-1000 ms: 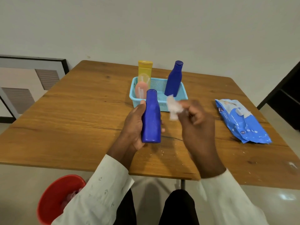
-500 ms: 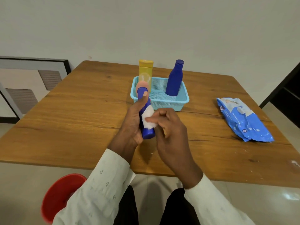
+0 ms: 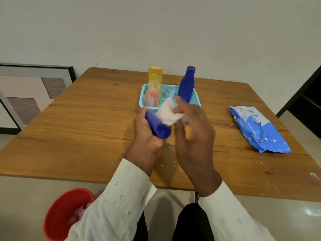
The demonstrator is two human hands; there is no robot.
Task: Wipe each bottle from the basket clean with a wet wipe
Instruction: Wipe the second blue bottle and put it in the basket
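**Blue bottle held over a wooden table, wipe at its side**

A framed panel [image 3: 34, 91] is seen leaning at the far left against a plain pale wall. Low down, a red bin [image 3: 64, 213] stands on the glossy floor. A brown wooden table [image 3: 78, 136], speckled with white crumbs, fills the middle.

The left hand [image 3: 145, 136] is curled round a blue bottle [image 3: 156, 125], tilted with its base toward the camera. A white wipe [image 3: 167, 112] is pinched in the fingers of the right hand [image 3: 192, 134] and touches the bottle's upper side; this hand is blurred.

Behind them a light blue basket [image 3: 195, 96] holds a pink bottle [image 3: 152, 99], a yellow bottle [image 3: 155, 79] and a second blue bottle [image 3: 186, 84], all upright.

At the right a blue wipes pack [image 3: 258, 129] lies flat. Its print is too small to be read, apart from "72" in a circle.
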